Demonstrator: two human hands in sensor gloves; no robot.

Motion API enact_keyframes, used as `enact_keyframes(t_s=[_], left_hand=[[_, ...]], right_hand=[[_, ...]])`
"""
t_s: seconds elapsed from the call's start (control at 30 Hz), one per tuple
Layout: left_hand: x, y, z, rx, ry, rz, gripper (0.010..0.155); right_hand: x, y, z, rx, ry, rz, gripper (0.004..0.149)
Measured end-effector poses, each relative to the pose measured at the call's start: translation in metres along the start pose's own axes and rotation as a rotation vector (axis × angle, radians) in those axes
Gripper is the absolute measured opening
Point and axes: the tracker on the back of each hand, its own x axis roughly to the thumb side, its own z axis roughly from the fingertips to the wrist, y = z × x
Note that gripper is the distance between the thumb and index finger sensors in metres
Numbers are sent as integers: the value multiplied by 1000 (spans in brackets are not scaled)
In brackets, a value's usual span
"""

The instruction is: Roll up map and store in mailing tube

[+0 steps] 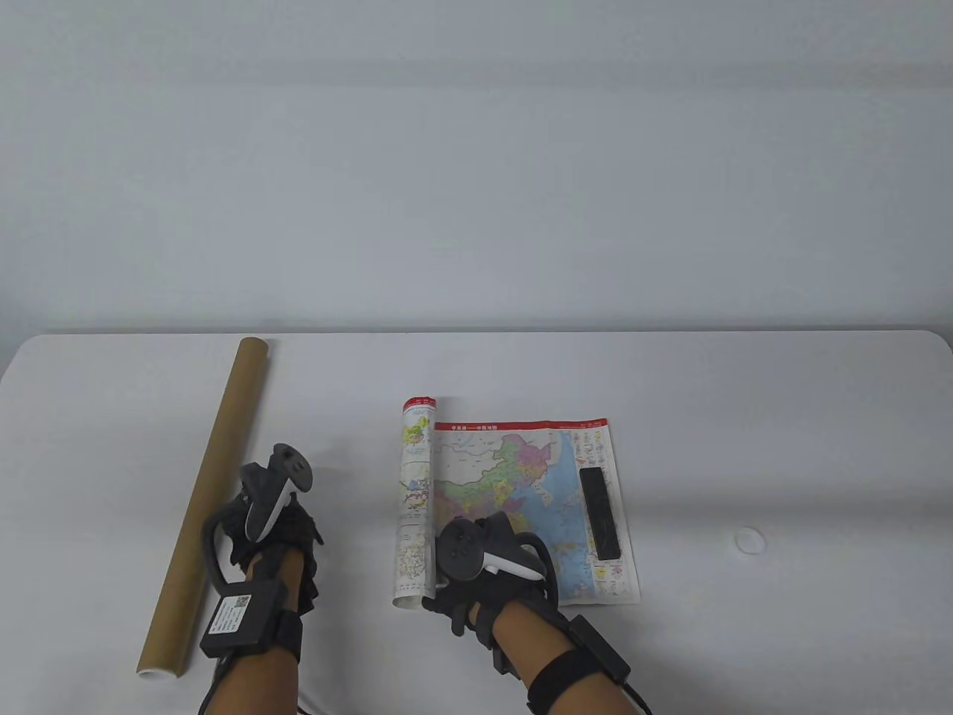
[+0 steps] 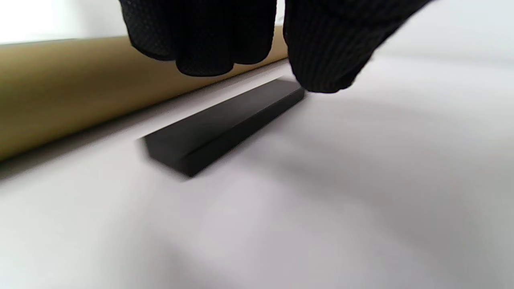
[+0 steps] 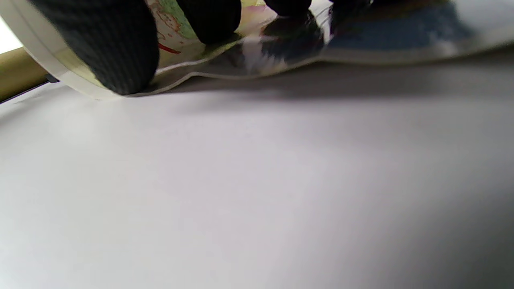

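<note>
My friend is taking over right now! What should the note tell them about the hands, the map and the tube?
Left hand: above a black bar lying on the table beside the tube; contact unclear.
Right hand: fingers on the map at its near edge, by the roll.
Done: the map's left side is partly rolled.
Left: a second black bar lies on the flat right part; remove it, finish rolling, slide the map into the tube.
</note>
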Motion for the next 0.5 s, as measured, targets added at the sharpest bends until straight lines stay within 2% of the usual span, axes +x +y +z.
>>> enact_keyframes(t_s=[0.03, 0.07, 0.1, 0.2, 0.33, 0.5], left_hand=[[9, 6, 5, -2, -43, 43, 59], [21, 13, 11, -14, -159, 101, 59], [29, 18, 16, -29, -220, 152, 59], [56, 25, 28, -127, -385, 413, 57], [81, 12, 33, -355, -522, 792, 55], [101, -17, 29, -564, -622, 1031, 55]], right_hand=[[0, 0, 0, 0, 0, 0, 75], [0, 0, 0, 0, 0, 1, 75], [0, 0, 0, 0, 0, 1, 75], [0, 0, 0, 0, 1, -1, 75], [-1, 1, 0, 2, 0, -1, 75], [-3, 0, 1, -7, 2, -10, 75]])
